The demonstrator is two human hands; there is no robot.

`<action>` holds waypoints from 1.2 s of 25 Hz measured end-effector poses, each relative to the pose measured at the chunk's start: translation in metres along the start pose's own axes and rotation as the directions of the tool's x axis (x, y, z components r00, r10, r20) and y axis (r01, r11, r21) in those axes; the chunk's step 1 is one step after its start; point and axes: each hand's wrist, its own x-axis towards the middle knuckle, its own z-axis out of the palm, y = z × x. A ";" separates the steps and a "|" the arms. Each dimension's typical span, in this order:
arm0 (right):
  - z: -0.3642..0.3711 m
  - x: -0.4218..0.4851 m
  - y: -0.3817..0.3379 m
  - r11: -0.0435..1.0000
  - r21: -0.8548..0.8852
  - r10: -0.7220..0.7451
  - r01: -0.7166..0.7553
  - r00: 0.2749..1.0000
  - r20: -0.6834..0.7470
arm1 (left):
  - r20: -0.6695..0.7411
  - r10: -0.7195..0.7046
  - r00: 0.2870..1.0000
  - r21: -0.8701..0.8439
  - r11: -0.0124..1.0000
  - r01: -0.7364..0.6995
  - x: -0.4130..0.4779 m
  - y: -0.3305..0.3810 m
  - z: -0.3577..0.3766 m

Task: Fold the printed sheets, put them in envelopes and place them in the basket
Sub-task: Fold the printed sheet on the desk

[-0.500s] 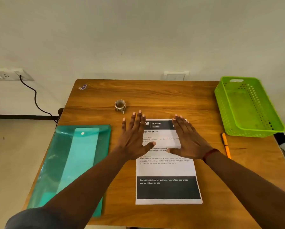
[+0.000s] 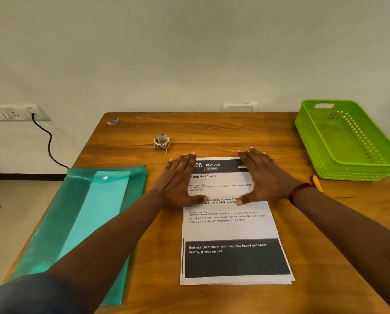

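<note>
A small stack of printed sheets (image 2: 231,227) lies in the middle of the wooden table (image 2: 212,130), text side up with dark bands at top and bottom. My left hand (image 2: 180,182) lies flat with straight fingers on the stack's upper left edge. Flat on the upper right part rests my right hand (image 2: 263,177), thumb pointing inward. A green translucent envelope folder (image 2: 83,223) with a snap button lies at the left of the table. The empty lime-green basket (image 2: 348,141) stands at the far right corner.
A tape roll (image 2: 161,142) sits beyond my left hand. An orange pen (image 2: 317,183) lies between my right wrist and the basket. A small wrapper (image 2: 113,121) is at the far left corner. A wall socket with a black cable is at the left.
Both hands have slid slightly outward on the top of the sheets, uncovering more of the header and text between them.
</note>
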 end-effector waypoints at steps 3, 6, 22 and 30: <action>0.001 -0.003 -0.003 1.000 -0.020 0.024 -0.024 0.999 -0.022 | -0.030 0.009 0.999 0.033 0.999 -0.008 -0.001 0.001 -0.001; 0.001 -0.010 -0.009 0.999 -0.020 0.035 -0.037 0.995 -0.094 | -0.074 0.023 0.997 0.041 0.999 -0.020 -0.005 0.004 -0.002; 0.023 -0.042 -0.035 0.987 0.116 0.152 -0.113 0.897 -0.414 | -0.342 -0.097 0.935 -0.101 0.993 0.066 -0.023 0.026 0.001; 0.049 -0.051 -0.039 0.998 0.006 0.049 -0.058 0.785 -0.617 | -0.308 0.027 0.951 0.112 0.994 0.008 -0.037 0.043 0.008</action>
